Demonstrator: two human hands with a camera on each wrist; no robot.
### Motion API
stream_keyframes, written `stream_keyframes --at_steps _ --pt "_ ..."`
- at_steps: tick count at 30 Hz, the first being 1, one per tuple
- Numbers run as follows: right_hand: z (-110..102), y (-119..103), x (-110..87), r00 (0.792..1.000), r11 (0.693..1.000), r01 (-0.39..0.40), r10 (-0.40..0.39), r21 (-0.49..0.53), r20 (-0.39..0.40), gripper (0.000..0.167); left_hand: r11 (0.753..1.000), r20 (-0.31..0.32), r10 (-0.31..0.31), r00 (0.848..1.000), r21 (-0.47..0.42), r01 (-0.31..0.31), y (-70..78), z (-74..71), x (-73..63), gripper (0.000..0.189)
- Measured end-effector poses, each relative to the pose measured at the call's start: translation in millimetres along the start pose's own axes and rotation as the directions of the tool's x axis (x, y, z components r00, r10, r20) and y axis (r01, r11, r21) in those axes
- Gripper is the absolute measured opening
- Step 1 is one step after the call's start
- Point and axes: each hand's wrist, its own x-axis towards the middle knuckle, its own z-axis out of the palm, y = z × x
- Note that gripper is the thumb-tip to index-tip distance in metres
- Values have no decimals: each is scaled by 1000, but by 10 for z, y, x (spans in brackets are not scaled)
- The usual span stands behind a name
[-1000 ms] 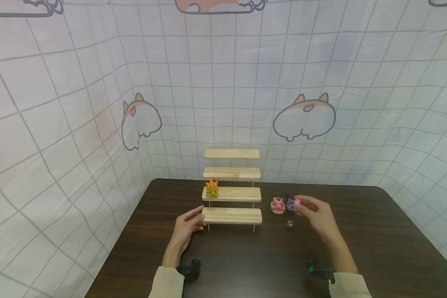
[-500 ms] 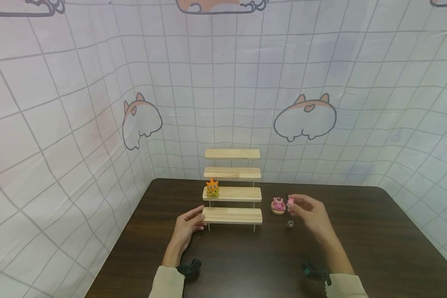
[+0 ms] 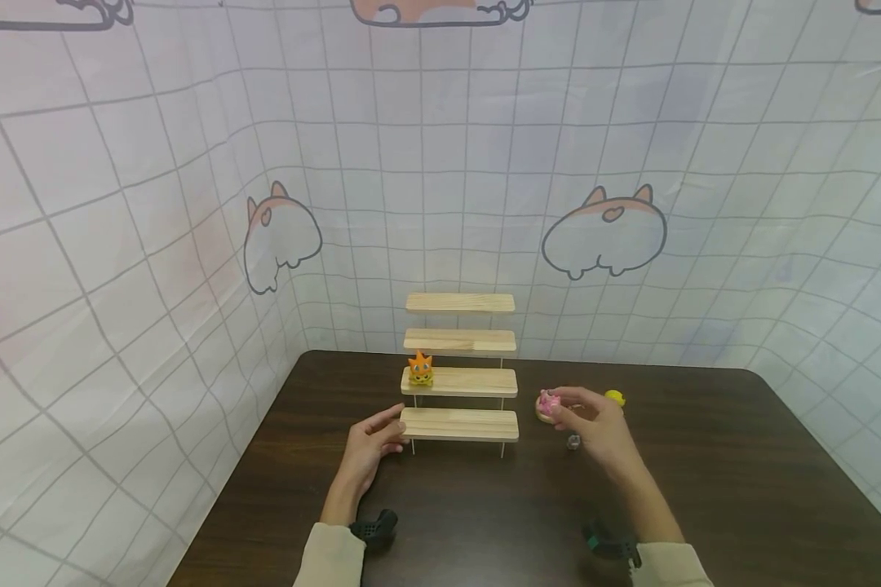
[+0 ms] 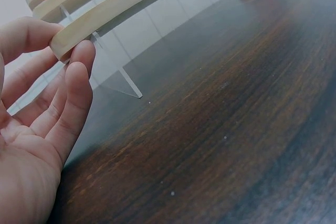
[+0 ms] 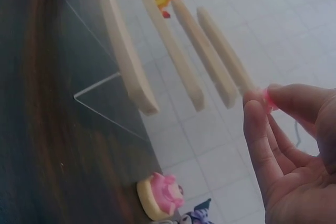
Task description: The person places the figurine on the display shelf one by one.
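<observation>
My left hand (image 3: 367, 444) pinches the left end of the lowest board of a four-step wooden display shelf (image 3: 458, 423); the left wrist view shows thumb and fingers on that board end (image 4: 79, 38). My right hand (image 3: 605, 428) holds a small pink figurine (image 5: 270, 99) between thumb and fingertips, which mostly cover it. Below that hand, in the right wrist view, a pink bear figurine on a round tan base (image 5: 161, 195) stands on the table. A dark purple figurine (image 5: 198, 214) is beside it, cut off by the frame. An orange-and-yellow figurine (image 3: 421, 369) sits on the second board's left end.
A small greyish figurine (image 3: 573, 441) lies on the dark wooden table (image 3: 484, 514) near my right hand. Something yellow (image 3: 614, 397) shows behind that hand. Clear thin supports (image 4: 131, 82) carry the boards. A white gridded cloth (image 3: 440, 204) hangs around the table.
My right hand has moved left with the pink figurine, now in front of the pink bear figurine. The yellow thing behind it has come into sight. My left hand stays put.
</observation>
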Motion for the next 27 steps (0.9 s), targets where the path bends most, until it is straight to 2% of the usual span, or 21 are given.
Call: stream_keyframes --at_steps 10,18,27 --pt "201 51 3 998 999 25 -27 30 59 30 1000 9 4 1000 -11 -4 -7 -10 -3 46" --pt "365 44 -20 998 1000 26 -27 12 59 27 1000 12 1 1000 -11 -1 -3 -18 -8 47" --pt "539 32 -54 999 998 9 -12 58 42 31 1000 19 3 1000 -10 -2 -13 -23 8 46"
